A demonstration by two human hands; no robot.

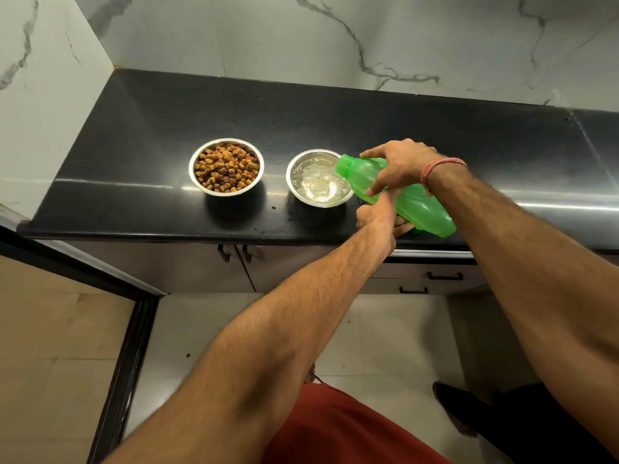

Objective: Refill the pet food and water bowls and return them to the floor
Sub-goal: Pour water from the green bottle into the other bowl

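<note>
Two steel bowls stand on the black countertop [134, 155]. The left food bowl [226, 167] is heaped with brown kibble. The right water bowl [317, 178] holds bubbling water. A green plastic bottle [412, 202] is tipped with its open mouth over the water bowl's right rim. My right hand [398, 165] grips the bottle from above near its neck. My left hand [378, 216] supports the bottle from below, its fingers against the underside.
White marble wall panels rise behind and to the left of the counter. Cabinet doors and drawers with black handles [444, 276] sit under the counter. Pale floor tiles and a dark threshold strip [127, 363] lie below.
</note>
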